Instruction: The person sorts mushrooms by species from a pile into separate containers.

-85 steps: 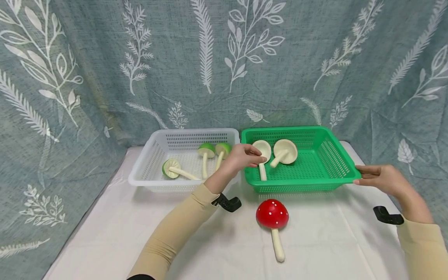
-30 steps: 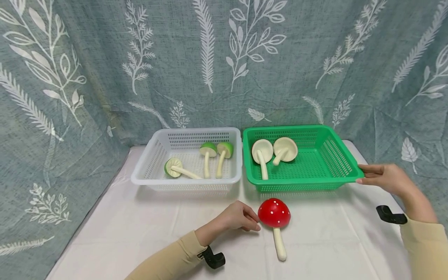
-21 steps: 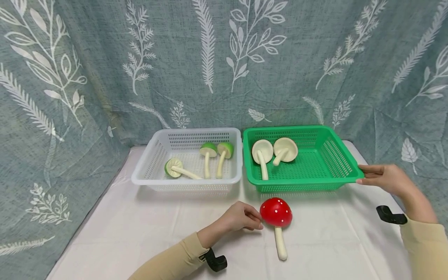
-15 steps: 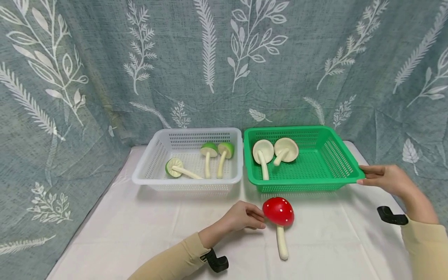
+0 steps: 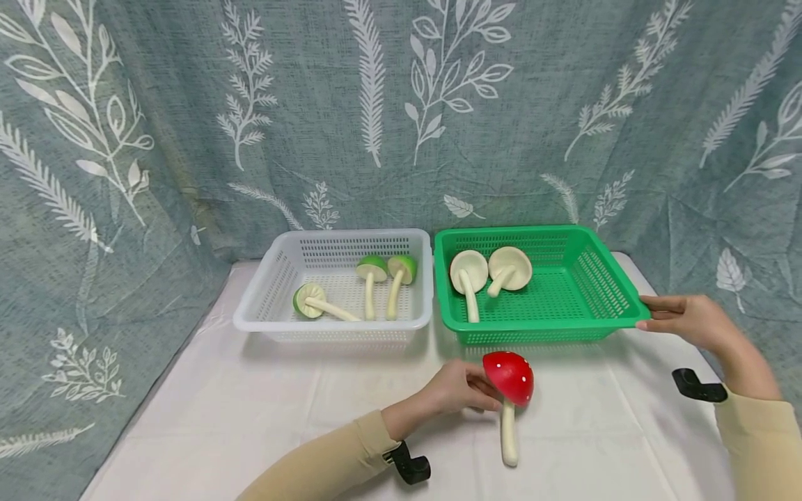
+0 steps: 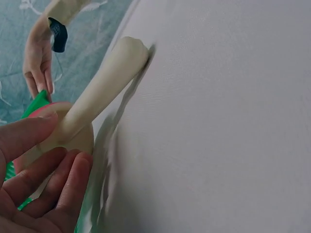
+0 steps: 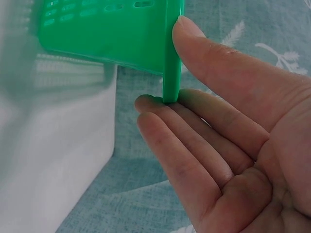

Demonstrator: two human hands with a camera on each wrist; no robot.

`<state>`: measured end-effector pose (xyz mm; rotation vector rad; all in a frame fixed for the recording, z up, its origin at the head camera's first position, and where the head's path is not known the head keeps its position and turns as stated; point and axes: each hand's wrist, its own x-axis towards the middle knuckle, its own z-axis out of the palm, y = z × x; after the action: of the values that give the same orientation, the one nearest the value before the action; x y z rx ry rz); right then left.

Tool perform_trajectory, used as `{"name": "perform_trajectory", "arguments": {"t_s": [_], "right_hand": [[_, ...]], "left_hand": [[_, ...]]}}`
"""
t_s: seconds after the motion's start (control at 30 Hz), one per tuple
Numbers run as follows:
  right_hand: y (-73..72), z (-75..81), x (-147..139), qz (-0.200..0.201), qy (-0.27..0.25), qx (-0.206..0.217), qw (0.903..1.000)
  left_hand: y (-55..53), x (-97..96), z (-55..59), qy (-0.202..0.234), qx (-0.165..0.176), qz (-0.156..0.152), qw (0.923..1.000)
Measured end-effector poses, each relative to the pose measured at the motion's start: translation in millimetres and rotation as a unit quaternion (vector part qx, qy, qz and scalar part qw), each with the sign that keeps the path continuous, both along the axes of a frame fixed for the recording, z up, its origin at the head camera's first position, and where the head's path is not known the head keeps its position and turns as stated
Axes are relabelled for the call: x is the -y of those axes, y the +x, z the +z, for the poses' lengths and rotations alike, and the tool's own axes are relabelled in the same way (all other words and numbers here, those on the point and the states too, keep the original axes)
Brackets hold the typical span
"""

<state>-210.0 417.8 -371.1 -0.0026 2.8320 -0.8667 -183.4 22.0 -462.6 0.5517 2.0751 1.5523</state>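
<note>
On the white cloth, my left hand (image 5: 460, 388) pinches a toy mushroom (image 5: 512, 379) at its cap, which is red with white dots. The cap leans to the right and the pale stem points toward me. In the left wrist view, thumb and fingers (image 6: 73, 182) lie about the cap's pale underside, beside the thick stem (image 6: 104, 80). My right hand (image 5: 695, 320) grips the right front corner of a green basket (image 5: 545, 324). Seen from the right wrist, the thumb (image 7: 192, 31) presses one side of the rim (image 7: 172, 63) and fingertips sit at its lower edge.
Two mushrooms with cream undersides (image 5: 510, 268) lie in the green basket's left half. To its left stands a white basket (image 5: 332, 325) holding several green-capped mushrooms (image 5: 372, 267). A patterned blue-grey curtain (image 5: 326, 125) hangs behind both baskets.
My left hand has come from over the green basket down to the red mushroom and moved right with it. The cap has shifted right and tilted. My right hand stays at the basket corner.
</note>
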Motion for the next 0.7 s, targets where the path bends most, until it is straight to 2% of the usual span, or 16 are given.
{"name": "perform_trajectory", "arguments": {"t_s": [0.2, 0.4, 0.7], "right_hand": [[-0.1, 0.5, 0.5, -0.001, -0.004, 0.005, 1.0], [0.0, 0.3, 1.6, -0.002, -0.001, 0.011, 0.9999], [-0.8, -0.1, 0.2, -0.003, 0.001, 0.008, 1.0]], "left_hand": [[1.6, -11.0, -4.7, -0.023, 0.013, -0.001, 0.9996], [3.4, -18.8, -7.3, -0.026, 0.034, 0.011, 0.999], [1.5, -22.9, -8.6, 0.005, 0.099, 0.03, 0.9946]]}}
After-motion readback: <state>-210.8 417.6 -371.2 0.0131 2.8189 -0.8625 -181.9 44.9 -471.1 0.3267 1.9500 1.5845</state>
